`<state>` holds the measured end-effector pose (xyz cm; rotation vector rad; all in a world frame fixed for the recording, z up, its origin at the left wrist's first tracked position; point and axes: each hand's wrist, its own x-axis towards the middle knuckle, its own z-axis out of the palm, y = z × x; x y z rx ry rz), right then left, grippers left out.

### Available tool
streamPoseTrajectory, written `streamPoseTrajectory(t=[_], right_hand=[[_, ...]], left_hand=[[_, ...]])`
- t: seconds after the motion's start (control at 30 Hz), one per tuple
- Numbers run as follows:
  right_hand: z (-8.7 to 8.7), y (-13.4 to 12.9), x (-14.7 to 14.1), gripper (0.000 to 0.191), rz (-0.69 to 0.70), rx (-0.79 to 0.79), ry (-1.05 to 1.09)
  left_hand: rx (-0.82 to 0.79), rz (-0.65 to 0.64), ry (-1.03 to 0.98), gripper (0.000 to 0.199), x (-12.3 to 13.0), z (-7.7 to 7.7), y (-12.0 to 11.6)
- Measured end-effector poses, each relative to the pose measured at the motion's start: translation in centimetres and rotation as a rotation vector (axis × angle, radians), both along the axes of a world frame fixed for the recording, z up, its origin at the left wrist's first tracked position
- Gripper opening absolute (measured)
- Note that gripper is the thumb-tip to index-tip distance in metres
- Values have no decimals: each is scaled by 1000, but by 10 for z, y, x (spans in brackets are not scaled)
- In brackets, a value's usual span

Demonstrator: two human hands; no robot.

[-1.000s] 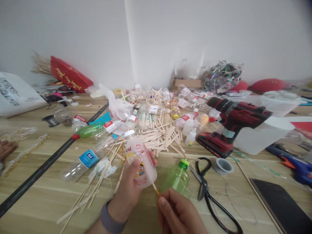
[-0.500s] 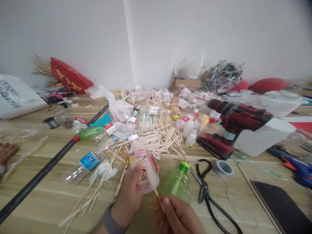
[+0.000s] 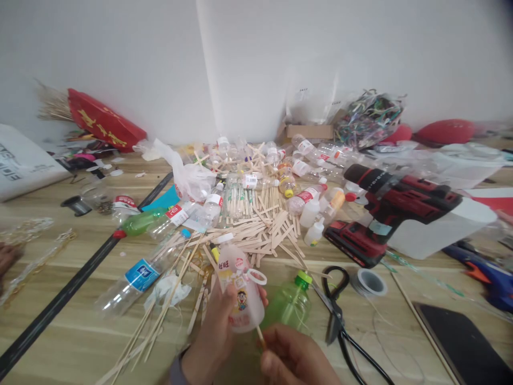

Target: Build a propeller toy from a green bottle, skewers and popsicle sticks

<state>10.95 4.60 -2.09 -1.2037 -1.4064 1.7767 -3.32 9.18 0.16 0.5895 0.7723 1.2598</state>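
Observation:
My left hand (image 3: 214, 331) is wrapped round a pinkish milk bottle (image 3: 242, 299) with a white cap and a cartoon figure, tilted a little. A white ring (image 3: 257, 276) shows at its right side, near my fingertips. Just below the bottle's base, my right hand (image 3: 294, 355) pinches a thin wooden stick (image 3: 260, 337) whose upper end meets the base. Behind my right hand lies a green bottle (image 3: 289, 302), and black-handled scissors (image 3: 336, 315) rest to its right.
Wooden sticks (image 3: 276, 230) and several plastic bottles fill the middle. A red drill (image 3: 395, 200) stands at right, near a wire spool (image 3: 369, 282). A black bar (image 3: 76, 283) crosses the left side. Another person's hand (image 3: 8, 259) is at the left edge.
The bottle and both my hands sit slightly lower in view. The white ring now shows larger beside the bottle, and the fingers of my right hand have shifted on the stick.

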Motion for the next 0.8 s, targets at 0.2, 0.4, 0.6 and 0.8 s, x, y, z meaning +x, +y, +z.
streamPoseTrajectory(t=[0.2, 0.4, 0.6, 0.8], right_hand=[[6, 2, -1, 70, -28, -144, 51], [10, 11, 1, 60, 18, -302, 461], [5, 9, 2, 59, -107, -416, 514], [18, 0, -1, 63, -150, -424, 402]], left_hand=[[-27, -70, -43, 53, 0, -1, -2], [-25, -352, -198, 54, -1, -3, -3], [-48, -159, -151, 51, 1, 3, -1], [-28, -148, -187, 50, 3, 6, -3]])
